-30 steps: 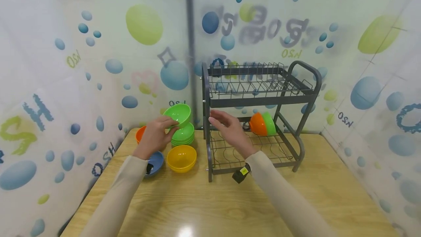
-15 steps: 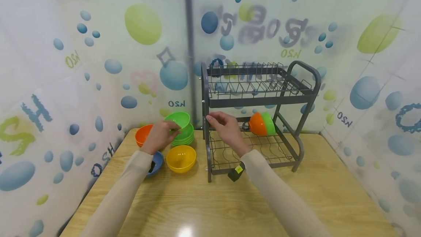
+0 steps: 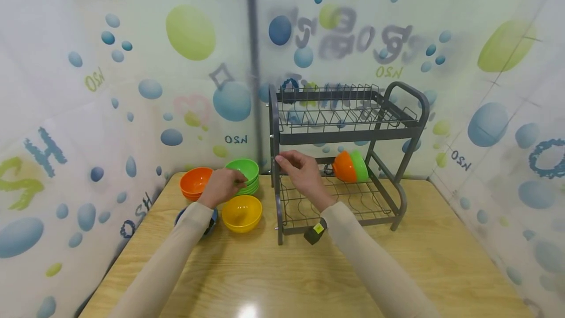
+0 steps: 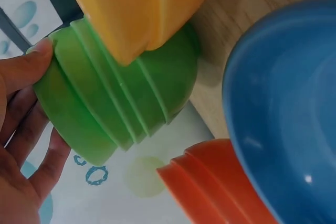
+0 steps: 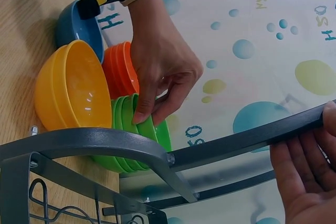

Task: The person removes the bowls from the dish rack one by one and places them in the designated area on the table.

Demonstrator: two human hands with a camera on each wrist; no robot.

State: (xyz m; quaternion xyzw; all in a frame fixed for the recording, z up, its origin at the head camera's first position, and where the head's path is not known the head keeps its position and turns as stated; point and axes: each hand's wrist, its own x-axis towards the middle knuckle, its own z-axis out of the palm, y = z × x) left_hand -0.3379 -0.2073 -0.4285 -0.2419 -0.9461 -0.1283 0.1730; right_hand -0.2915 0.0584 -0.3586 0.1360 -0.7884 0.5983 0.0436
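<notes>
A stack of several green bowls (image 4: 121, 87) stands at the back left of the table, beside the dish rack. My left hand (image 3: 222, 184) pinches the rim of the top green bowl (image 3: 248, 166), which is nested in that stack. In the left wrist view the thumb lies at this rim, with the other fingers spread behind it. At the dark grey two-tier dish rack (image 3: 348, 136), my right hand (image 3: 305, 176) holds the left upright (image 5: 241, 142) between thumb and fingers.
Stacked orange bowls (image 3: 194, 184), yellow bowls (image 3: 242, 216) and a blue bowl (image 4: 283, 98) stand close around the green stack. An orange bowl (image 3: 344, 167) and a green bowl (image 3: 359, 166) lean on edge in the lower tier. A patterned curtain (image 3: 194, 87) hangs behind.
My left hand has lowered the top green bowl from a tilted position above the stack down into it. The right hand has stayed at the rack's upright.
</notes>
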